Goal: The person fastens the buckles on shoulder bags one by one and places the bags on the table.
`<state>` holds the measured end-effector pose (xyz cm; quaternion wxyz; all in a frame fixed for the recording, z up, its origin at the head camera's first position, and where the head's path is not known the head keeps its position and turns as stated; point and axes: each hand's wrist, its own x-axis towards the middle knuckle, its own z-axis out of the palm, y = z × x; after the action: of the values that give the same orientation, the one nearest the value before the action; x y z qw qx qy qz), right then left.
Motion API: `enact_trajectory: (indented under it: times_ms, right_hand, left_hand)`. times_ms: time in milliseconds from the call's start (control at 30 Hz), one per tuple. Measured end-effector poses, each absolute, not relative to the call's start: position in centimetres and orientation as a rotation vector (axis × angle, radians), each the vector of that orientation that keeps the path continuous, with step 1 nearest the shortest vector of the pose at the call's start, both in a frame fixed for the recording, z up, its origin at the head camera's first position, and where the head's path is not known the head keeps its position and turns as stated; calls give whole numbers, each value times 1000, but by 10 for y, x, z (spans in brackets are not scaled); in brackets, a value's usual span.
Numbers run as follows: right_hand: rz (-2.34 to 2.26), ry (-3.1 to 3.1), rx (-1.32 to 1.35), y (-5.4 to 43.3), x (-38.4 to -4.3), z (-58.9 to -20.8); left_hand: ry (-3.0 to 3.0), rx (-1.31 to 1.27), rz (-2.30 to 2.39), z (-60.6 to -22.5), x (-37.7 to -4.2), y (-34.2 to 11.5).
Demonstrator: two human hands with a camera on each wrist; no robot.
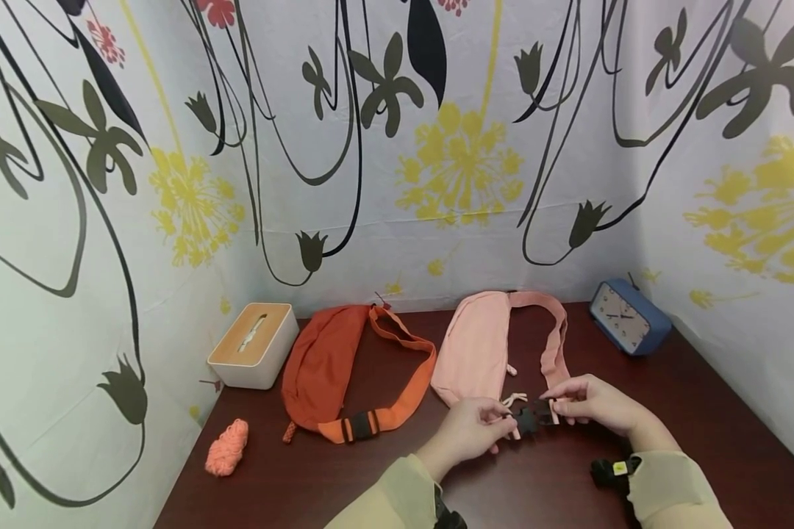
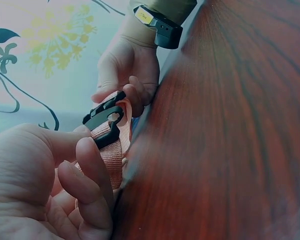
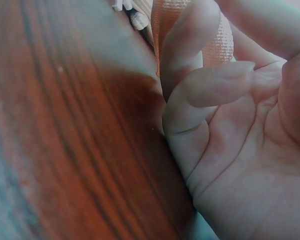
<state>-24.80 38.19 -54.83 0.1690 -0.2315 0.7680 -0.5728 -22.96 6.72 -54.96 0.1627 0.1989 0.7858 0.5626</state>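
A pink waist bag (image 1: 476, 345) lies on the dark table, its strap (image 1: 554, 345) looping to the right. At its near end, my left hand (image 1: 470, 430) pinches one half of a black plastic buckle (image 1: 525, 421). My right hand (image 1: 598, 408) pinches the other buckle half (image 1: 546, 411) by its strap end. The halves meet or overlap between the hands; whether they are latched I cannot tell. In the left wrist view the black buckle (image 2: 106, 136) sits at the left fingertips, pink webbing (image 2: 107, 162) below it. In the right wrist view, curled fingers cover part of the webbing (image 3: 221, 47).
Left of the pink bag lies an orange waist bag (image 1: 324, 360) with its black buckle (image 1: 360, 425) fastened. A tissue box (image 1: 251, 371) stands at the back left, a coral yarn bundle (image 1: 227, 448) nearer. At the back right is a blue clock (image 1: 648, 330). Patterned cloth (image 1: 384, 191) encloses the table.
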Motion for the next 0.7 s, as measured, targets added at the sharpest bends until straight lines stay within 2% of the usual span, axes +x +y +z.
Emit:
enact_trajectory:
  times_ms: [700]
  right_hand:
    - [-1520, 2274, -685, 375, -248, -547]
  left_hand:
    - [2198, 616, 1649, -549, -230, 67]
